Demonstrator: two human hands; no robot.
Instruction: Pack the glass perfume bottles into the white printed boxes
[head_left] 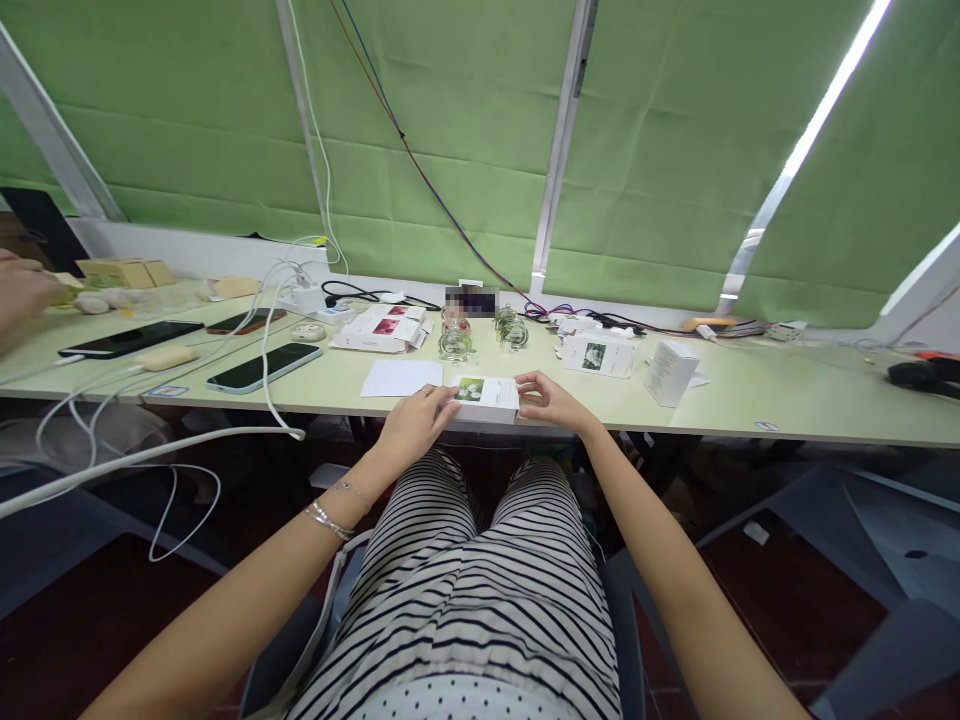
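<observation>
A small white cardboard box (pixel 491 396) with a green flower picture lies flat at the table's front edge. My left hand (pixel 417 420) grips its left end, fingers on top. At the box's right end, the curled fingers of my right hand (pixel 553 402) touch the side. A white sheet of paper (pixel 401 378) lies just left of the box. Behind it stand clear glass jars or bottles (pixel 455 340), whose exact kind I cannot make out. Flattened white boxes with pink pictures (pixel 381 328) are at the back left.
Phones (pixel 264 368) and white cables (pixel 271 385) spread over the left of the table (pixel 742 400). White boxes, one with a green picture (pixel 598 354) and one upright (pixel 671 373), stand on the right. Another person's hand (pixel 26 295) shows at the far left.
</observation>
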